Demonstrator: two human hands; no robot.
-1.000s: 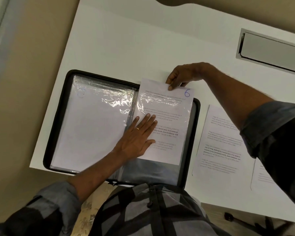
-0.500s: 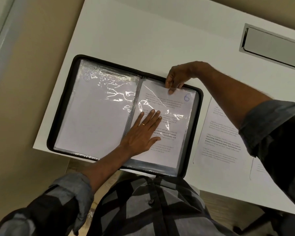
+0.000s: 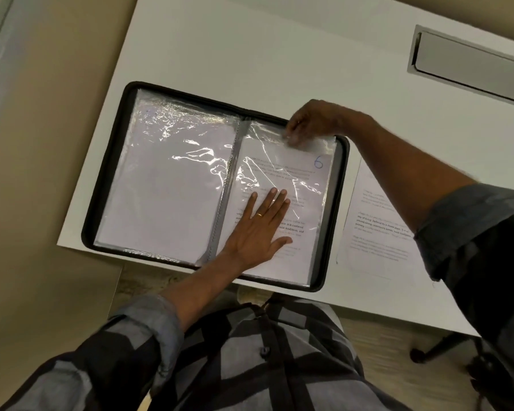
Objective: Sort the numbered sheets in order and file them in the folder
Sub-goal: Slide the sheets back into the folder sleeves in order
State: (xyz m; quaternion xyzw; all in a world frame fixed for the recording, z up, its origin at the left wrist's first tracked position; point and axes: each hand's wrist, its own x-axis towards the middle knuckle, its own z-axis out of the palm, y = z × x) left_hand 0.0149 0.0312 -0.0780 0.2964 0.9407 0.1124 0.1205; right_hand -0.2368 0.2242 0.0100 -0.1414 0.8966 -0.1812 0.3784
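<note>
A black zip folder [image 3: 106, 179] lies open on a white surface [image 3: 250, 48]. The left hand [image 3: 257, 232] presses flat on the white printed sheet marked 6 [image 3: 306, 209] inside its right-side clear plastic sleeve [image 3: 324, 146]. The right hand [image 3: 312, 120] pinches the sleeve's top edge. Loose printed sheets [image 3: 377, 232] lie just right.

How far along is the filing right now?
Done: the folder's left sleeve holds paper. In hand: sheet 6 is in the right sleeve, left hand flat on it, right hand pinching its top edge. Left: loose sheets on the table.
</note>
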